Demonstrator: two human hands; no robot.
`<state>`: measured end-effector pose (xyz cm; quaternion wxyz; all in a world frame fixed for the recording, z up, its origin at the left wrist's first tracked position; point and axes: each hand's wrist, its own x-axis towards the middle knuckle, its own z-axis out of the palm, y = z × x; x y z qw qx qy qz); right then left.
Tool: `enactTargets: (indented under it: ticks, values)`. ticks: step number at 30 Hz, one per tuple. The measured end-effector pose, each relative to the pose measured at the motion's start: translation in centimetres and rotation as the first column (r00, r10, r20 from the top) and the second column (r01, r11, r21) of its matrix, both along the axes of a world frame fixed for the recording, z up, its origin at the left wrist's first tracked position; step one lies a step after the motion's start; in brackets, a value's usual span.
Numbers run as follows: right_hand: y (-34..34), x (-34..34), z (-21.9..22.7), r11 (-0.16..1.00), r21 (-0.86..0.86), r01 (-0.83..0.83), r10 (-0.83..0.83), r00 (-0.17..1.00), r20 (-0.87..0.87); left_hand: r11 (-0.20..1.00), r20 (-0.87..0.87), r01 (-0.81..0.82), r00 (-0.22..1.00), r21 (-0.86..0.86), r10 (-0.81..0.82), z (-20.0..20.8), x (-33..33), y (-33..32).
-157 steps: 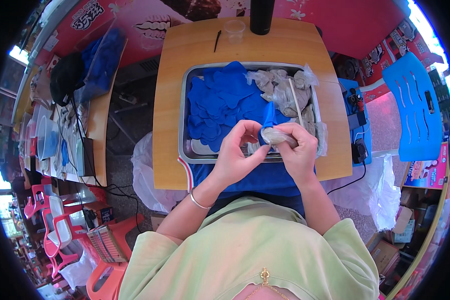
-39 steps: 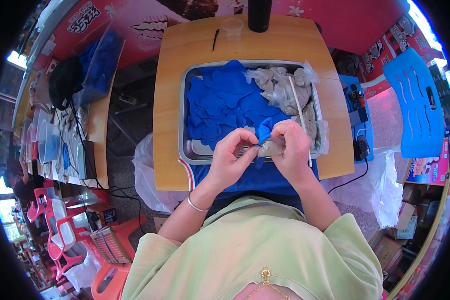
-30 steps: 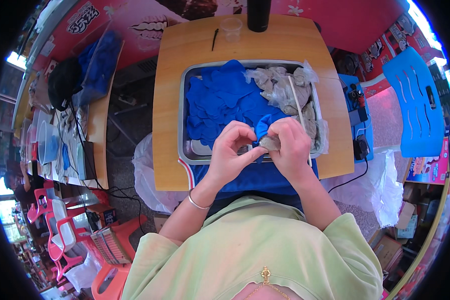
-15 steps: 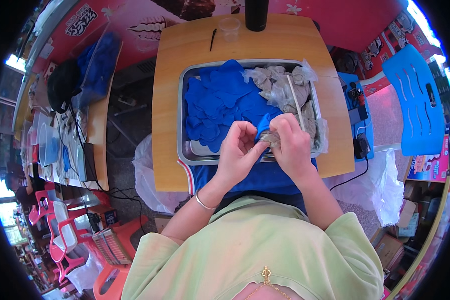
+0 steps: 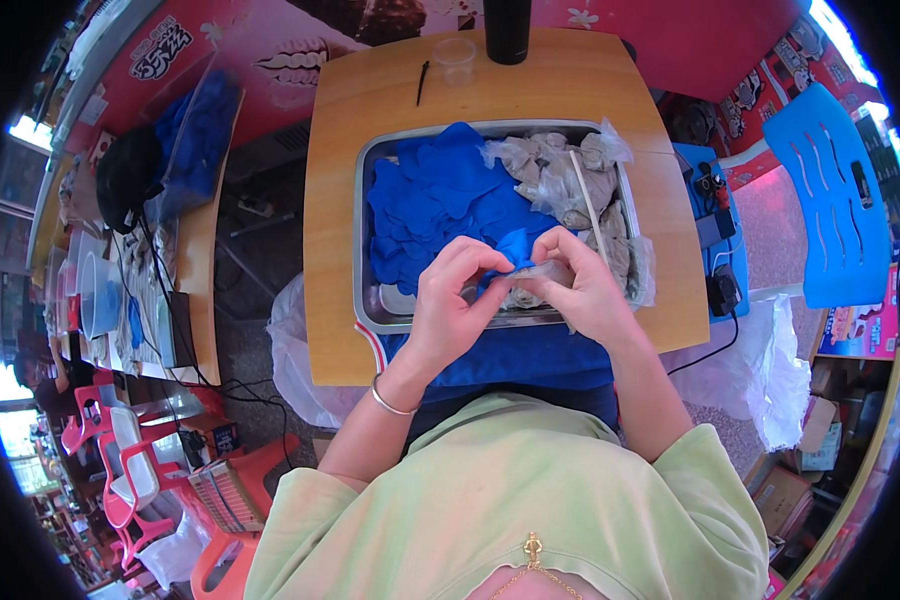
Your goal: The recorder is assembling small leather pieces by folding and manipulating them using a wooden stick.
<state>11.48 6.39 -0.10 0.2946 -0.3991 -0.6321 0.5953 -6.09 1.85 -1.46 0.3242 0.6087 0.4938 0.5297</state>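
Above the near edge of a metal tray point(image 5: 358, 230), my two hands pinch a small blue fabric piece point(image 5: 513, 247) with a greyish edge between them. My left hand point(image 5: 455, 295) grips its left side between thumb and fingers. On the other side, my right hand point(image 5: 577, 285) pinches the greyish part with thumb and forefinger. The fingers hide much of the piece. A heap of flat blue fabric pieces point(image 5: 435, 195) fills the tray's left part. In its right part lie grey-beige bundles point(image 5: 595, 185) in clear plastic, with a thin pale stick point(image 5: 587, 200) across them.
The tray stands on a wooden table point(image 5: 390, 85). At the far edge are a black bottle point(image 5: 507, 30), a clear cup point(image 5: 455, 60) and a dark pen-like stick point(image 5: 423, 83). A blue chair point(image 5: 830, 195) stands right; a cluttered side table point(image 5: 202, 290) stands left.
My hands have moved slightly apart, and the blue piece between them is spread wider. More of its greyish edge shows. The tray's contents look the same.
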Motion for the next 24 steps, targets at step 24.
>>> enactTargets:
  ticks: [24]
  values:
    - [-0.4,-1.4,0.5,0.914,0.379,0.145,-0.114,0.988,-0.103,0.993,0.131,-0.116,0.985,0.019,0.112,0.6,0.8,-0.6]
